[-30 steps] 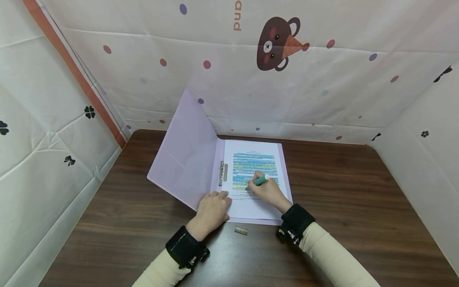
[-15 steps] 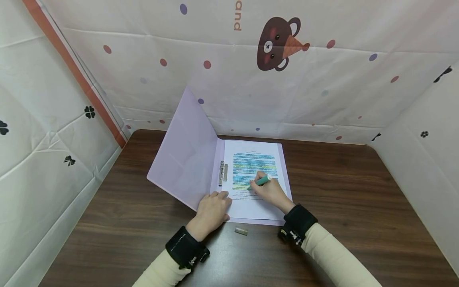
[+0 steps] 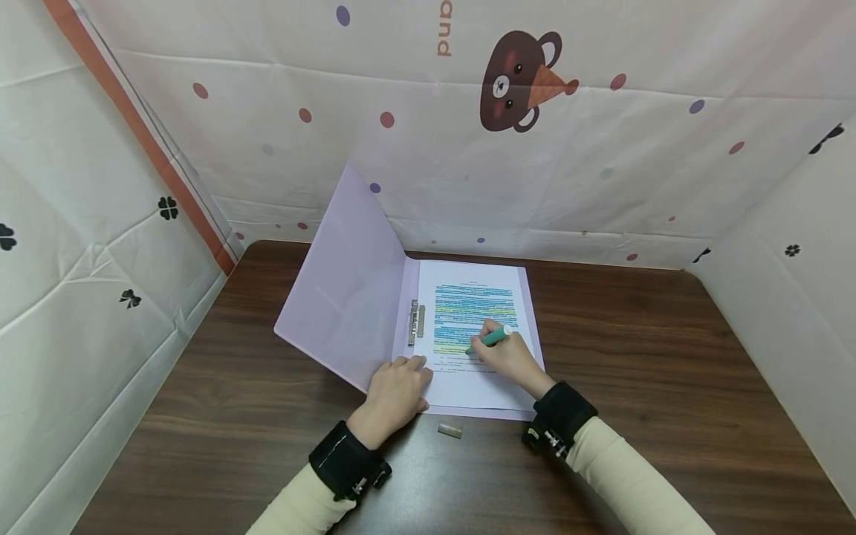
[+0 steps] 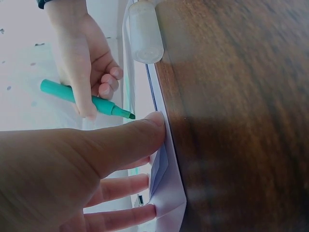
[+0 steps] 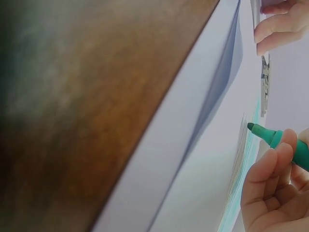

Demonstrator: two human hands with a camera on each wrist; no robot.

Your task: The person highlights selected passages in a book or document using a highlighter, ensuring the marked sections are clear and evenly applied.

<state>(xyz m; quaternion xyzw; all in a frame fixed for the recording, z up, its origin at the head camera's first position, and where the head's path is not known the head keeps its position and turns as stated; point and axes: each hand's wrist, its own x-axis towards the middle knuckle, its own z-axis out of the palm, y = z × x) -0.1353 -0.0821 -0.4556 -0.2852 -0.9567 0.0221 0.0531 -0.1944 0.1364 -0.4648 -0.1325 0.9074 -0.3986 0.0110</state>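
Note:
My right hand [image 3: 510, 360] pinches a green highlighter [image 3: 496, 336], its dark tip at the lower printed lines of a white sheet [image 3: 461, 386]. Blue and yellow marking covers most of the text above. In the right wrist view the highlighter [image 5: 273, 138] points at the print, thumb and fingers around its barrel. My left hand [image 3: 394, 390] rests with spread, relaxed fingers on the lower left corner of the sheet and the lilac folder [image 3: 348, 290]. In the left wrist view the left thumb [image 4: 140, 129] lies along the paper's edge, which bows up a little.
The folder's cover stands tilted up at the left, and a metal clip [image 3: 412, 323] sits by its spine. A small greyish cap-like cylinder [image 3: 450, 430] lies on the brown wooden table [image 3: 642, 357] in front of the folder. Patterned white cloth [image 3: 428, 148] hangs behind.
My right hand and the highlighter have slid slightly to the right along the lower text. The left hand, folder and small cylinder stay in place.

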